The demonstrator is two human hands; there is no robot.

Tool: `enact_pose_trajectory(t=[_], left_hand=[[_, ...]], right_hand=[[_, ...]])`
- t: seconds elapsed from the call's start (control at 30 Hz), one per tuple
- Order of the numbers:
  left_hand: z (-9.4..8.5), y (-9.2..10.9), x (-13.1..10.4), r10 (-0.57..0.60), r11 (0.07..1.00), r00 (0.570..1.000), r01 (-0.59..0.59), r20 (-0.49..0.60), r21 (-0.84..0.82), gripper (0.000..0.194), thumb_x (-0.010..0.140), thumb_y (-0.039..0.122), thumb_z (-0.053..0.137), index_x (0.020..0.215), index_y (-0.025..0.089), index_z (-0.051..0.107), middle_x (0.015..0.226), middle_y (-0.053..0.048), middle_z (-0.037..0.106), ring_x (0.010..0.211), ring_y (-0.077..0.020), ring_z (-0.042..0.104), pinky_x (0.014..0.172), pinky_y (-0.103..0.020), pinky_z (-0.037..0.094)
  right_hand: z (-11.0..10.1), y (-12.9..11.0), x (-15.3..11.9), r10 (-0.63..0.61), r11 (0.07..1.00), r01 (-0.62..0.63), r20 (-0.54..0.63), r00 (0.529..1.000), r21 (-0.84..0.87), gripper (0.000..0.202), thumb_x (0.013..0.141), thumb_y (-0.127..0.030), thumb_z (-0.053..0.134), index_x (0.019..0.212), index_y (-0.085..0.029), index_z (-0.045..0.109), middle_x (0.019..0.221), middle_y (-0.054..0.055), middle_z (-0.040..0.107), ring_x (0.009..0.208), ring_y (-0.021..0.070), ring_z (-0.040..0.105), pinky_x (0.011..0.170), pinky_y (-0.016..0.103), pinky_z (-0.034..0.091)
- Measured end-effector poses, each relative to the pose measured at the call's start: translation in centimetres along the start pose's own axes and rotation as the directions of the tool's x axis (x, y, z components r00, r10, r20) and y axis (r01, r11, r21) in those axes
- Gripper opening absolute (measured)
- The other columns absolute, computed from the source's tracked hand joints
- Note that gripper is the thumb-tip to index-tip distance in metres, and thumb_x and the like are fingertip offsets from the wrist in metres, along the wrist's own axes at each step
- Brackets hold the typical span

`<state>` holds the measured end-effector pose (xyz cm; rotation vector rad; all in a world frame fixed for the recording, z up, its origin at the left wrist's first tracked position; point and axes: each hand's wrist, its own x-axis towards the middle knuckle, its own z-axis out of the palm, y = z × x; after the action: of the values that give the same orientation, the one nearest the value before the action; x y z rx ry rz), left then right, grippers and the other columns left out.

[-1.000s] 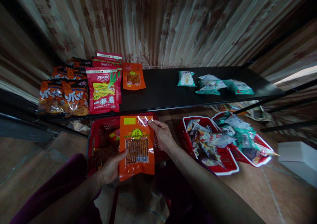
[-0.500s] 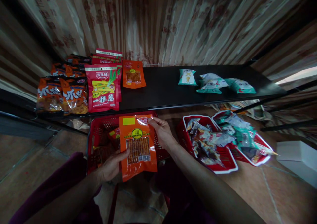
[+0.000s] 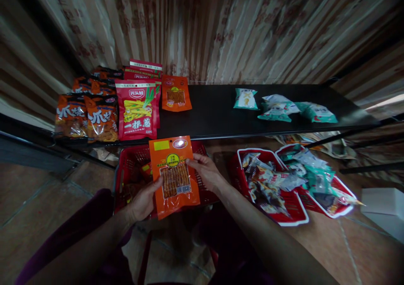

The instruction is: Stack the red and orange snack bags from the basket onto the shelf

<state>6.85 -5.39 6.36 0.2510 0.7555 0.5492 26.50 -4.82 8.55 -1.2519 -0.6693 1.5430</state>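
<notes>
An orange snack packet (image 3: pixel 174 175) with a clear window is held upright between my two hands, in front of the shelf edge. My left hand (image 3: pixel 143 203) grips its lower left side, thumb on the front. At its right edge my right hand (image 3: pixel 206 171) pinches it between thumb and fingers. Below and behind the packet is a red basket (image 3: pixel 126 159) with more packets inside. A similar orange packet (image 3: pixel 176 95) leans at the back of the black shelf (image 3: pixel 208 112), beside red packets (image 3: pixel 137 110).
Dark orange bags (image 3: pixel 102 119) stand in rows at the shelf's left end. Several green-and-white packets (image 3: pixel 276 108) lie on its right part. Two white-rimmed red baskets (image 3: pixel 292 211) of snacks sit on the floor, with a white box (image 3: pixel 383 205) farther right. A curtain hangs behind.
The held packet has risen slightly toward the shelf edge, and my right hand has slid from its top corner down its right side. The view has shifted a little left.
</notes>
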Motion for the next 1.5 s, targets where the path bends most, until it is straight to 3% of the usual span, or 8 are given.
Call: enact_pose_trajectory(t=[0.33,0.57,0.83,0.97,1.07,1.13,1.3,1.5], left_hand=[[0.5,1.5,0.1,0.113,0.993,0.984,-0.105,-0.138,0.062,0.032,0.082,0.029,0.060,0.108,0.011,0.062,0.105,-0.012,0.070,0.103,-0.0266,0.063,0.095,-0.041,0.045],[0.4,1.1,-0.4,0.086,0.980,0.994,-0.072,-0.067,0.186,0.030,0.071,0.015,0.071,0.101,0.013,0.067,0.098,-0.010,0.072,0.084,-0.0235,0.068,0.079,-0.037,0.052],[-0.4,1.5,-0.2,0.152,0.975,0.986,-0.139,-0.062,0.175,0.034,0.074,0.019,0.071,0.107,0.017,0.065,0.106,-0.008,0.070,0.094,-0.0230,0.067,0.086,-0.038,0.050],[-0.3,1.6,-0.3,0.169,0.970,0.984,-0.156,-0.051,0.186,0.030,0.073,0.020,0.071,0.103,0.016,0.067,0.107,-0.008,0.070,0.098,-0.0242,0.065,0.084,-0.037,0.052],[0.0,1.5,-0.2,0.175,0.969,0.981,-0.158,-0.078,0.187,0.028,0.073,0.019,0.071,0.100,0.015,0.067,0.109,-0.009,0.069,0.101,-0.0254,0.064,0.082,-0.036,0.052],[0.2,1.4,0.0,0.200,0.967,0.975,-0.180,-0.094,0.180,0.028,0.072,0.019,0.072,0.100,0.014,0.067,0.109,-0.010,0.069,0.100,-0.0257,0.064,0.081,-0.037,0.053],[0.6,0.7,0.2,0.191,0.966,0.979,-0.176,-0.068,0.189,0.031,0.072,0.024,0.073,0.101,0.016,0.067,0.102,-0.009,0.071,0.092,-0.0240,0.066,0.082,-0.039,0.051],[1.7,-0.5,0.2,0.223,0.930,0.975,-0.219,0.021,0.295,0.028,0.069,0.032,0.075,0.090,0.015,0.071,0.096,-0.008,0.070,0.082,-0.0207,0.064,0.068,-0.032,0.052]], right_hand=[[-0.1,0.5,0.4,0.060,0.996,-0.053,-0.104,0.993,0.069,0.024,0.056,-0.030,0.078,0.076,-0.019,0.071,0.069,-0.001,0.071,0.057,0.0123,0.062,0.058,0.026,0.047],[-0.1,0.4,0.9,0.082,0.986,-0.055,-0.168,0.982,0.156,0.029,0.051,-0.032,0.082,0.072,-0.018,0.068,0.065,0.000,0.071,0.054,0.0132,0.062,0.057,0.027,0.048],[-2.0,-0.6,-0.6,0.157,0.985,-0.128,0.281,0.947,-0.120,0.047,0.060,-0.024,0.079,0.105,-0.019,0.064,0.091,0.000,0.072,0.079,0.0145,0.066,0.081,0.032,0.051],[-2.9,0.3,-0.6,0.142,0.965,-0.063,0.300,0.943,-0.256,0.053,0.066,-0.026,0.074,0.116,-0.020,0.059,0.094,0.001,0.071,0.085,0.0161,0.065,0.082,0.034,0.050],[-3.0,1.7,-0.8,-0.024,0.877,0.070,0.101,0.995,-0.476,0.065,0.073,-0.030,0.068,0.133,-0.023,0.045,0.108,0.006,0.068,0.097,0.0209,0.063,0.090,0.042,0.048],[-2.6,2.5,-1.1,-0.256,0.713,0.213,0.035,0.966,-0.668,0.070,0.077,-0.033,0.063,0.141,-0.024,0.035,0.127,0.010,0.058,0.115,0.0245,0.055,0.100,0.048,0.040],[-1.0,3.6,-2.7,-0.465,0.273,0.453,0.296,0.834,-0.848,0.064,0.089,-0.037,0.046,0.147,-0.027,0.020,0.155,0.004,0.017,0.144,0.0250,0.009,0.115,0.050,0.018],[0.1,4.3,-3.6,-0.322,0.340,0.375,0.267,0.908,-0.863,0.068,0.092,-0.048,0.036,0.148,-0.031,0.000,0.157,0.002,0.004,0.144,0.0251,-0.001,0.115,0.054,0.010]])
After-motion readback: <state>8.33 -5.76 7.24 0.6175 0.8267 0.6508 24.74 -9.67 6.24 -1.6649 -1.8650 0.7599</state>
